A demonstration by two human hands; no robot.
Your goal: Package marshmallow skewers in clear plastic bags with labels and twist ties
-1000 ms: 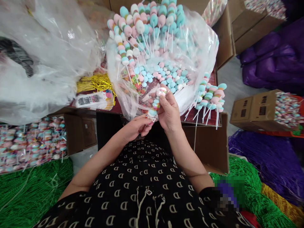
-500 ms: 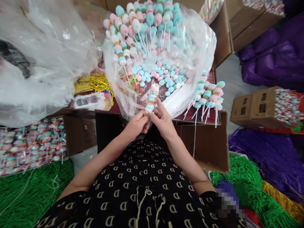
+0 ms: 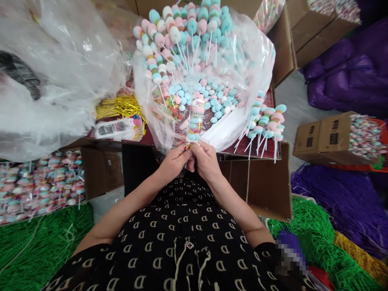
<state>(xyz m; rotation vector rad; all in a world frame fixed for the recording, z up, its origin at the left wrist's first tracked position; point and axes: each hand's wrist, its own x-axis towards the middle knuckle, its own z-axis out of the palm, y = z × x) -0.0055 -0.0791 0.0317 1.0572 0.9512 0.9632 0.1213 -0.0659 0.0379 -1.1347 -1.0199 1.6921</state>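
Both hands meet at the table's front edge, around the lower end of an upright candy skewer (image 3: 196,119) in a clear printed wrapper. My left hand (image 3: 174,161) pinches the gathered wrapper below the candy. Close beside it, my right hand (image 3: 207,159) is closed on the same bottom end, thumb against the wrapper. The candy is pink at the top and blue and white lower down. Behind it an open plastic bag (image 3: 260,52) holds loose candies (image 3: 216,105), white sticks (image 3: 226,127) and several finished skewers (image 3: 190,26).
Left on the table are yellow ties (image 3: 118,107) and flat printed wrappers (image 3: 121,128). More skewers (image 3: 266,119) lie at its right edge. Boxes of candy (image 3: 321,135), an open carton (image 3: 266,182), purple bundles (image 3: 348,72) and green strands (image 3: 45,238) surround the table.
The wrapped skewer now stands straighter with its print facing me. My right fingers have come down from its side to the gathered bottom end.
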